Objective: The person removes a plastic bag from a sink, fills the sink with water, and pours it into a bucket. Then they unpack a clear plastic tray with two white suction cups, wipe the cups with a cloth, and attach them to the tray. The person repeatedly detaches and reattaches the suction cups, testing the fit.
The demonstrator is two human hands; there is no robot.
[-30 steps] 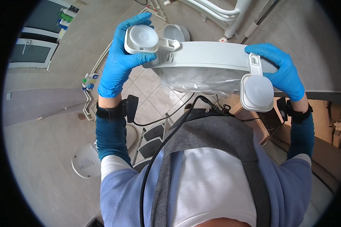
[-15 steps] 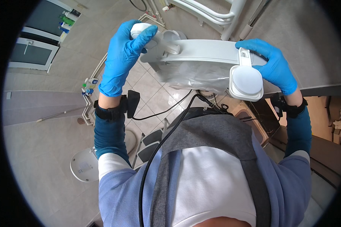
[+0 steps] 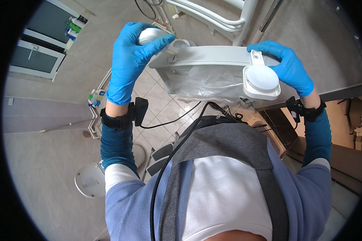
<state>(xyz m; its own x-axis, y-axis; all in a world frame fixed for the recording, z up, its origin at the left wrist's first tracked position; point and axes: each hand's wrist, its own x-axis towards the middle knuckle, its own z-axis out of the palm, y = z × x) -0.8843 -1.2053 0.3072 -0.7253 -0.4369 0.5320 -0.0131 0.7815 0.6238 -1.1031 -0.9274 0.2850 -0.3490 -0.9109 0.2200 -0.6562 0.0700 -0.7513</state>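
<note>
My left hand (image 3: 128,66), in a blue glove, is closed round a white round fitting (image 3: 149,35), thumb along its side. The fitting is beside the left end of a pale grey plastic bin-like holder (image 3: 217,56); the hand hides whether they join. My blue-gloved right hand (image 3: 289,66) grips the holder's right end, fingers over the top edge and thumb near a second white fitting (image 3: 262,78), which has a round pad and a short arm. Crumpled clear plastic film (image 3: 207,82) hangs from the holder's near side. Both hands are raised well in front of me.
A white towel radiator (image 3: 217,18) is on the wall ahead. Thin pipes and small bottles (image 3: 95,96) line the left wall, below a window (image 3: 38,58). A toilet lid (image 3: 90,179) and a stepladder (image 3: 160,158) are at lower left. Black cables (image 3: 171,123) run near my chest.
The holder has dropped slightly in view and its near side shows more. The left fitting's arm no longer shows across the holder's edge. Both hands keep their grip.
</note>
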